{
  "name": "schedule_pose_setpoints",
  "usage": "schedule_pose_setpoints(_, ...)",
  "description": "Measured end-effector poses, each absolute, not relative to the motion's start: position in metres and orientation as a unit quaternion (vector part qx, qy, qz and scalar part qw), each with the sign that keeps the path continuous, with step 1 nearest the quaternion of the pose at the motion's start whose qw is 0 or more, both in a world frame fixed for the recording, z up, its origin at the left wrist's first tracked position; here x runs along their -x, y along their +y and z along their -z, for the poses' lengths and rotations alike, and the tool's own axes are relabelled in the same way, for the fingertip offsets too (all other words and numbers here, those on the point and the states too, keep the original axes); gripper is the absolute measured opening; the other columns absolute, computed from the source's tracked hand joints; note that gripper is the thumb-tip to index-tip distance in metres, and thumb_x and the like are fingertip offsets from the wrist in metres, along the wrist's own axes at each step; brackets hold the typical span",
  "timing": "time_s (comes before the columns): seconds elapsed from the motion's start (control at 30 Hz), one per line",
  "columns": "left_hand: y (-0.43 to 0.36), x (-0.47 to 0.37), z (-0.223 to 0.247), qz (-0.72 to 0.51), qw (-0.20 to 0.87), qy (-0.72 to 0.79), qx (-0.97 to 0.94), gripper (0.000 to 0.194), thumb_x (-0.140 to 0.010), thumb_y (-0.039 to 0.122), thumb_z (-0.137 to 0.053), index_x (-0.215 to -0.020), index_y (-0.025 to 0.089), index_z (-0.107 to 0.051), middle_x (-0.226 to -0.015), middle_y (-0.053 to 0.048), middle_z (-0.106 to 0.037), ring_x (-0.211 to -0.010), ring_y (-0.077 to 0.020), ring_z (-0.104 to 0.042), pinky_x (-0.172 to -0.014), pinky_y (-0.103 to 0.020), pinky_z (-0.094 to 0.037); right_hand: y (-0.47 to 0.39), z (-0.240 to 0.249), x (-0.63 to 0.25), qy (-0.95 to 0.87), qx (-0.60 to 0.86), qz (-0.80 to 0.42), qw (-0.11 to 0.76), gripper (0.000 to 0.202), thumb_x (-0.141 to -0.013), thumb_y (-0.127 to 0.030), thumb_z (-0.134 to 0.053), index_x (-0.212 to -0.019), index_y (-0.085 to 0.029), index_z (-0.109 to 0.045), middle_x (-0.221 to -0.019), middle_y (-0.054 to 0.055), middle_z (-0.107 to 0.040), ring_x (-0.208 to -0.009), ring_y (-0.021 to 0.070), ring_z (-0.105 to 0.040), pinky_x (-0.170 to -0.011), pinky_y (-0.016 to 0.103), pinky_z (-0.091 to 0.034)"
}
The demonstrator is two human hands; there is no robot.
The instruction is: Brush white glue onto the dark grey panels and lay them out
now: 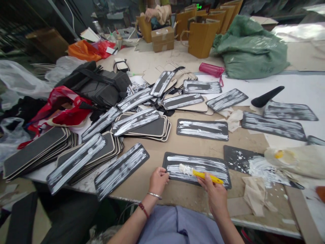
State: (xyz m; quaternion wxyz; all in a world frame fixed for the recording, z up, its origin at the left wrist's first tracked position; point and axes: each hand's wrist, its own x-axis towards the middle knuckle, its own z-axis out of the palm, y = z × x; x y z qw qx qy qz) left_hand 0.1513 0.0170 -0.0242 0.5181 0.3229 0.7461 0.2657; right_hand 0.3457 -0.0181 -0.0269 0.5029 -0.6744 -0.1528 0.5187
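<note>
My right hand (214, 189) is closed round the yellow handle of a paintbrush (208, 177). Its white-coated bristles rest on a dark rectangular panel (200, 158) lying flat at the front of the table. White streaks run lengthwise over most of this panel. At its left edge, the fingers of my left hand (157, 181) are pinched together on the rim. Just behind lies another streaked panel (202, 129), and to the left a third one (122, 171) lies at a slant. A paint-spattered dark board (237, 159) is right of the panel under the brush.
Stacks of dark panels with pale edges (35, 152) stand at the left, some under streaked panels. More streaked panels spread behind and right. A paint-stained container (291, 159) sits at the right. Farther back are a green sack (254, 47), a cardboard box (162, 40) and another person's hand (151, 13).
</note>
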Motion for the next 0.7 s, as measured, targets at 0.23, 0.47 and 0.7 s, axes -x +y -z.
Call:
schedule_pose_setpoints(0.23, 0.006, -0.151, 0.014, -0.336, 0.528, 0.709, -0.326, 0.021, -0.057, 0.011, -0.056, -0.075, 0.018, -0.048, -0.051, 0.009, -0.050, -0.046, -0.0082, -0.054, -0.047, -0.018, -0.041, -0.019, 0.021, -0.342, -0.146, 0.676, -0.506, 0.515, 0.043, -0.066, -0.047, -0.067, -0.090, -0.012, -0.059, -0.075, 0.004, -0.068, -0.075, 0.0235, -0.066, -0.076, 0.037, -0.054)
schedule_pose_setpoints(0.47, 0.005, -0.147, 0.022, -0.343, 0.598, 0.684, -0.238, 0.022, -0.050, 0.010, -0.059, -0.065, 0.018, -0.045, -0.039, 0.010, -0.049, -0.037, -0.0097, -0.052, -0.043, -0.019, -0.039, -0.001, -0.001, -0.310, -0.170, 0.660, -0.500, 0.535, 0.041, -0.065, -0.048, -0.067, -0.088, -0.014, -0.061, -0.081, 0.005, -0.068, -0.076, 0.0221, -0.066, -0.074, 0.034, -0.055)
schedule_pose_setpoints(0.7, 0.005, -0.143, 0.033, -0.343, 0.626, 0.667, -0.213, 0.022, -0.049, 0.012, -0.062, -0.065, 0.016, -0.048, -0.041, 0.008, -0.051, -0.040, -0.0108, -0.055, -0.046, -0.021, -0.046, 0.012, 0.010, -0.291, -0.205, 0.656, -0.462, 0.560, 0.042, -0.064, -0.049, -0.067, -0.085, -0.013, -0.061, -0.079, 0.005, -0.067, -0.073, 0.0225, -0.065, -0.073, 0.038, -0.054)
